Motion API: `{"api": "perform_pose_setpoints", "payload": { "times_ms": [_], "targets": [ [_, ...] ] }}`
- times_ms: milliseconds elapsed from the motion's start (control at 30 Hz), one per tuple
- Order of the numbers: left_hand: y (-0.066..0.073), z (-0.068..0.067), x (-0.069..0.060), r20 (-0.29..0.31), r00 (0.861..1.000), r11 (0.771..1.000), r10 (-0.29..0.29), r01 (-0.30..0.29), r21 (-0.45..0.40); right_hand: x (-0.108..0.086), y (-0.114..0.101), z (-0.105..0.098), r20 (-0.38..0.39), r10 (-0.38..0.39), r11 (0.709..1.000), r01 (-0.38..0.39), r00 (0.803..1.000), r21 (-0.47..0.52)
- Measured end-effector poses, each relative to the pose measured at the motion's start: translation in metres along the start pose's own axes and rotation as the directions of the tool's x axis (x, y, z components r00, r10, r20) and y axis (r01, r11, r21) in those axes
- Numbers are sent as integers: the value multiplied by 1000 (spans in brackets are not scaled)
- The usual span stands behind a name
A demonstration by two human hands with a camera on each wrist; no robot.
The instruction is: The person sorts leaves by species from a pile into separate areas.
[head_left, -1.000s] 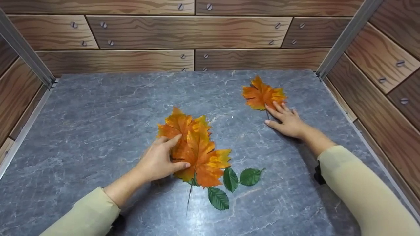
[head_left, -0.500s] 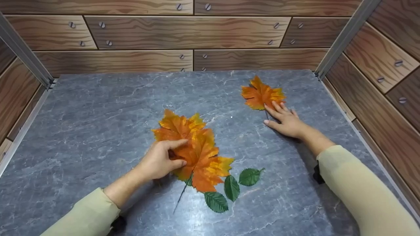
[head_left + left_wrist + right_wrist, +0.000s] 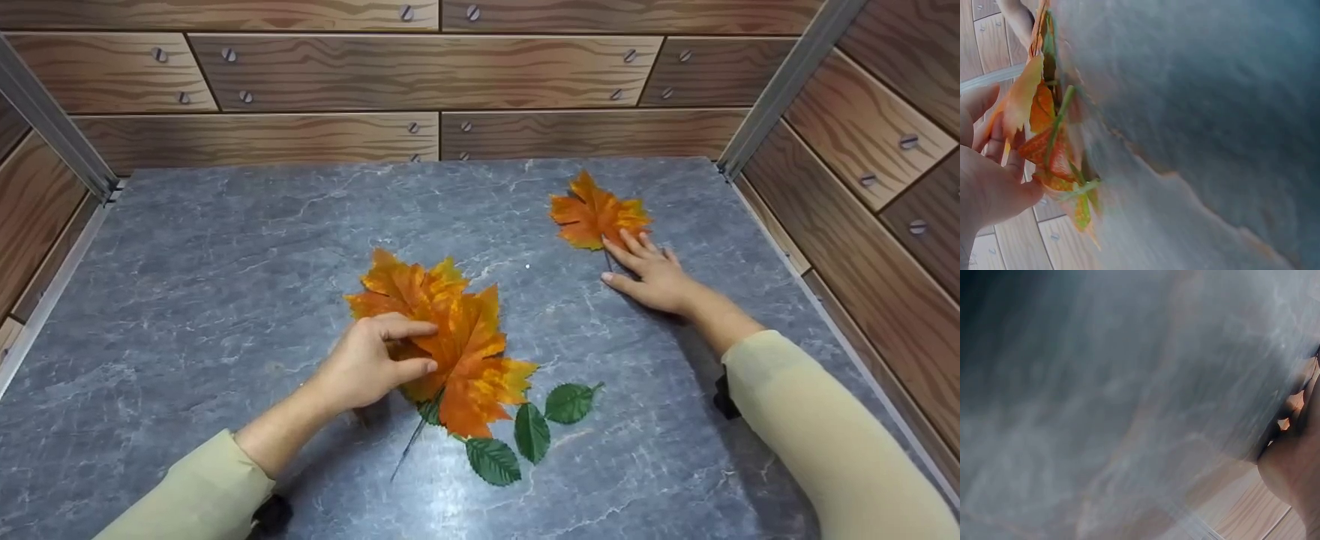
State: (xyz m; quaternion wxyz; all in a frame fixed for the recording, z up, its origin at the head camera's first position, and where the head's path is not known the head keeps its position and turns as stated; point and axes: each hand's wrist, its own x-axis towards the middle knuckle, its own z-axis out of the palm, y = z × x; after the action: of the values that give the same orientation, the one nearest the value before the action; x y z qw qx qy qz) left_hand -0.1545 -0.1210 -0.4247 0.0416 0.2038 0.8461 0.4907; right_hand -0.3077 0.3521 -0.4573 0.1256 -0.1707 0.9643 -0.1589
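Observation:
Two overlapping orange-yellow maple leaves, a front one (image 3: pixel 469 352) and a back one (image 3: pixel 401 285), lie at mid-table with a dark stem (image 3: pixel 407 450). My left hand (image 3: pixel 360 364) grips them from the left, index finger and thumb on top; its other fingers are hidden in the head view. In the left wrist view, smaller red-orange leaves (image 3: pixel 1053 154) with green stems show beneath the large ones. My right hand (image 3: pixel 656 277) lies with spread, straight fingers on the lower edge of another maple leaf (image 3: pixel 592 214) at the back right, thumb beside its stem.
Three green leaves, one near the front (image 3: pixel 493 461), one beside it (image 3: pixel 532 433) and one farther right (image 3: pixel 570 403), trail from the pile. The grey marbled table (image 3: pixel 225 247) is bounded by wood-patterned walls (image 3: pixel 420 71) and metal posts (image 3: pixel 795 86).
The gripped maple leaves have shifted slightly toward me and turned, their stem swinging left. The two nearer green leaves moved slightly with them. The right hand stays on its leaf.

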Motion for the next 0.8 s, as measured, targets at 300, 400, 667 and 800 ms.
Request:
{"api": "perform_pose_setpoints", "payload": {
  "times_ms": [300,400,667,800],
  "targets": [
    [12,-3,4,-53,996,994,67,-71,-81,-1,-3,-1,12,8,1000,-8,1000,5],
    [16,-6,7,-64,995,992,73,-80,-103,-1,-2,0,10,7,1000,-7,1000,7],
    [29,-16,19,-119,984,983,131,-145,-112,0,-1,0,6,7,1000,-7,1000,2],
    [35,-20,29,-137,980,983,144,-158,-98,0,-1,0,8,10,1000,-10,1000,4]
  ]
}}
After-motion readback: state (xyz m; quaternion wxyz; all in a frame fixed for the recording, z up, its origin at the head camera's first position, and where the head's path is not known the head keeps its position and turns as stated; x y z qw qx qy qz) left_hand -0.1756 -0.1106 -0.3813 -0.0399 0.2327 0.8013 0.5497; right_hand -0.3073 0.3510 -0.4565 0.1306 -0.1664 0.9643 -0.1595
